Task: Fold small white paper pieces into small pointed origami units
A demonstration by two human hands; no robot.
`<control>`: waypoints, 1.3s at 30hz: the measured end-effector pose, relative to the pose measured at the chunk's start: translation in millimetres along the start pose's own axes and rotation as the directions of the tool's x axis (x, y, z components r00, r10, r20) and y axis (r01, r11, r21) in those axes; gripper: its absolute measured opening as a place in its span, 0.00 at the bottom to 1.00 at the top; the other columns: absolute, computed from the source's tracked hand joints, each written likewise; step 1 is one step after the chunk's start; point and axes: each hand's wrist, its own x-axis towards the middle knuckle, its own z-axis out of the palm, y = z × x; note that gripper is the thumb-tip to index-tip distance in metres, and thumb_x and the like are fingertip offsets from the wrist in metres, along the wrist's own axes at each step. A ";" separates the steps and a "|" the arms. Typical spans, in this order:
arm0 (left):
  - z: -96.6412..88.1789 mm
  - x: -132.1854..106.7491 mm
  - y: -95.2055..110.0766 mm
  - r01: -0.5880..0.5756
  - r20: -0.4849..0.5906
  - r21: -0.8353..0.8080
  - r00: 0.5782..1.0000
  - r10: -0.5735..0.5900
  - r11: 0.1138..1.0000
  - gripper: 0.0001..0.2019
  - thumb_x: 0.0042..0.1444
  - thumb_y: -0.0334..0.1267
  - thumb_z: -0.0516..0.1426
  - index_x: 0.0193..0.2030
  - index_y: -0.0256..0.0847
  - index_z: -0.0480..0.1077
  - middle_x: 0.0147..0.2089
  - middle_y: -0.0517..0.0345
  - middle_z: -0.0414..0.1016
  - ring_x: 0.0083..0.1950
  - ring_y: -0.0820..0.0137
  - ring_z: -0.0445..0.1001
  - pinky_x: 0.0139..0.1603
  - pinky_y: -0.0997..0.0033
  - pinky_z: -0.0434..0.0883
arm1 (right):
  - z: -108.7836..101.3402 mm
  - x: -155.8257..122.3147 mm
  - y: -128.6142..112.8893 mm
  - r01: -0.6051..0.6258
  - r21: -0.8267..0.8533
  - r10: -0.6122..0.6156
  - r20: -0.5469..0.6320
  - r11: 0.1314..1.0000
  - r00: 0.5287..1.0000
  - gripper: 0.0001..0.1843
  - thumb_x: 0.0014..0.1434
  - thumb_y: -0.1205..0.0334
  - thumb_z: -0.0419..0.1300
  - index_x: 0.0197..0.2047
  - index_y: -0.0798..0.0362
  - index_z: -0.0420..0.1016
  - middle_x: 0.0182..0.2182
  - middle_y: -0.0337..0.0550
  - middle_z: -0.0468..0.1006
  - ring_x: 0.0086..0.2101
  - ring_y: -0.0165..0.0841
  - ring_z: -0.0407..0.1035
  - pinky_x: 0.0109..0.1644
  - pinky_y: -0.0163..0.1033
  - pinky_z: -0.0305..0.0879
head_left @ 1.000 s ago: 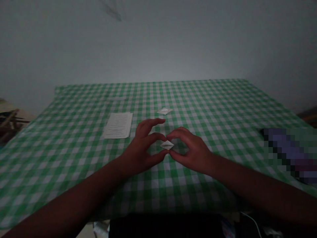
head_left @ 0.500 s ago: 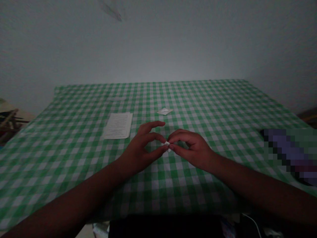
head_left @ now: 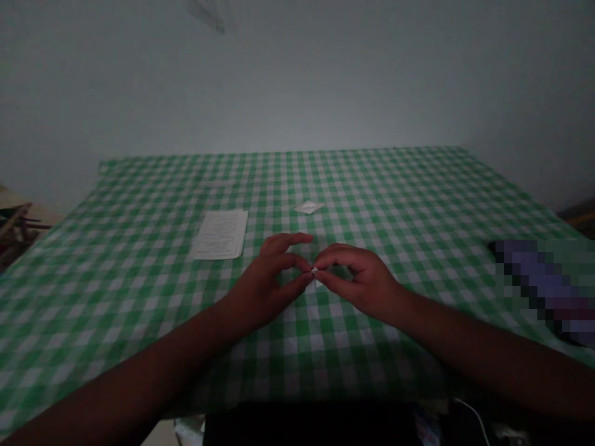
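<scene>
My left hand (head_left: 274,275) pinches a small white piece of paper (head_left: 315,270) between thumb and index finger, with its other fingers raised. From the other side my right hand (head_left: 357,275) grips the same piece, thumb and index finger closed on it. The fingertips nearly meet and cover most of the paper, so its shape cannot be made out. Beyond the hands lies a white diamond-shaped piece of paper (head_left: 309,207), flat on the cloth. A small stack of printed sheets (head_left: 220,235) rests to the left of my left hand.
A green and white checked tablecloth (head_left: 395,186) covers the table, which stands against a plain wall (head_left: 297,80). A faint clear strip (head_left: 218,184) lies behind the sheets. At the right edge is a dark, pixelated object (head_left: 539,288). A white cable (head_left: 471,416) hangs below the table's front.
Less of the small white paper shows between the fingertips now. Both hands have shifted only slightly, and the sheets and the diamond-shaped paper stay in place.
</scene>
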 end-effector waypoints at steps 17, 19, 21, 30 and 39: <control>4.5 -3.1 2.8 -0.053 0.034 0.067 0.998 0.051 0.996 0.03 0.62 0.38 0.59 0.38 0.43 0.74 0.63 0.54 0.69 0.65 0.59 0.62 0.65 0.47 0.62 | 1.3 -2.0 -3.5 -0.094 -0.011 0.095 0.042 0.995 0.995 0.06 0.64 0.62 0.58 0.34 0.51 0.73 0.30 0.36 0.75 0.33 0.29 0.69 0.40 0.38 0.66; 4.1 -3.4 2.2 -0.061 0.031 0.065 0.998 0.059 0.996 0.03 0.63 0.37 0.58 0.38 0.43 0.73 0.63 0.53 0.69 0.65 0.60 0.62 0.65 0.47 0.62 | 0.8 -1.4 -3.7 -0.093 -0.004 0.093 0.055 0.996 0.994 0.07 0.65 0.61 0.57 0.34 0.51 0.73 0.30 0.37 0.74 0.33 0.29 0.69 0.40 0.38 0.67; 3.5 -3.1 0.8 -0.066 0.027 0.070 0.998 0.065 0.995 0.03 0.64 0.36 0.58 0.39 0.42 0.73 0.63 0.53 0.69 0.65 0.60 0.62 0.66 0.48 0.62 | 0.0 -0.7 -3.6 -0.097 0.016 0.096 0.062 0.995 0.994 0.06 0.64 0.60 0.58 0.36 0.51 0.74 0.32 0.38 0.75 0.35 0.30 0.70 0.42 0.40 0.67; 2.9 -2.6 -1.7 -0.080 0.001 0.073 0.997 0.080 0.994 0.03 0.64 0.35 0.57 0.40 0.43 0.73 0.60 0.54 0.72 0.62 0.61 0.64 0.63 0.50 0.65 | -2.2 0.4 -2.1 -0.104 -0.007 0.104 0.064 0.995 0.992 0.06 0.64 0.61 0.59 0.36 0.50 0.76 0.31 0.38 0.77 0.34 0.30 0.71 0.41 0.39 0.68; 7.3 -5.1 6.8 -0.082 0.042 0.003 0.996 0.082 0.997 0.04 0.64 0.35 0.57 0.40 0.43 0.73 0.59 0.53 0.72 0.62 0.61 0.65 0.64 0.50 0.64 | 10.8 -5.5 -3.2 -0.166 0.130 0.170 -0.015 0.977 0.985 0.07 0.60 0.64 0.59 0.29 0.51 0.70 0.28 0.36 0.70 0.31 0.29 0.65 0.35 0.37 0.63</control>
